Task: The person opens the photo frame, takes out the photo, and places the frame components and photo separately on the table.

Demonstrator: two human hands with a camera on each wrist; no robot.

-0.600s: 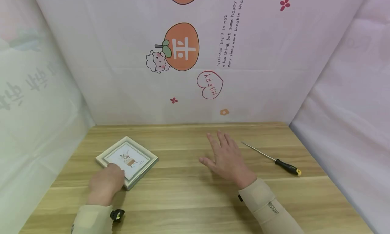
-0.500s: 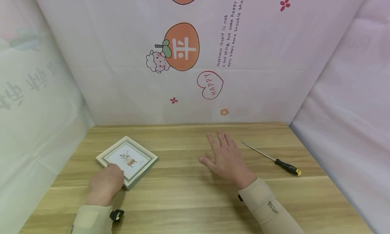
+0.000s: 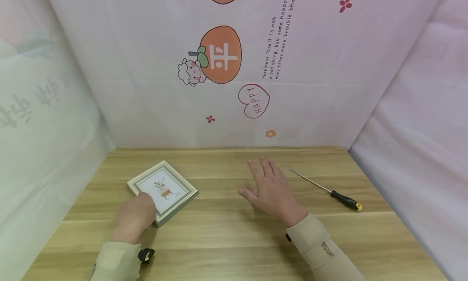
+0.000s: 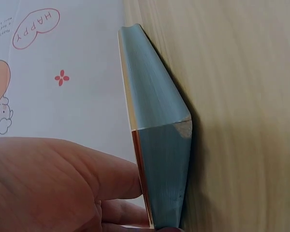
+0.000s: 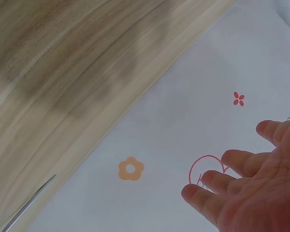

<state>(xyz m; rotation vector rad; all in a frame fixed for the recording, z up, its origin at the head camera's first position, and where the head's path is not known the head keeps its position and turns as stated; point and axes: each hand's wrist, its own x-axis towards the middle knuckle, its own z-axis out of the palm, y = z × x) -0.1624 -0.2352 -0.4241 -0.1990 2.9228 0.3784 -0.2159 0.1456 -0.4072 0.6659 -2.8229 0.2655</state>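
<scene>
Showing blue-grey sides (image 4: 154, 87), one scuffed corner (image 4: 184, 129): cream picture frame (image 3: 164, 192)

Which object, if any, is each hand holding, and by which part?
The left hand grips the rectangular picture frame with cream border and blue-grey sides by its near-left side. The right hand holds nothing.

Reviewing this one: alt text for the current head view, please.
A person's left hand grips a rectangular cream-and-silver picture frame at a pale wood-grain tabletop. The right hand is spread, holding nothing; to its right lies a black-and-yellow-handled, metal-shafted screwdriver.
</scene>
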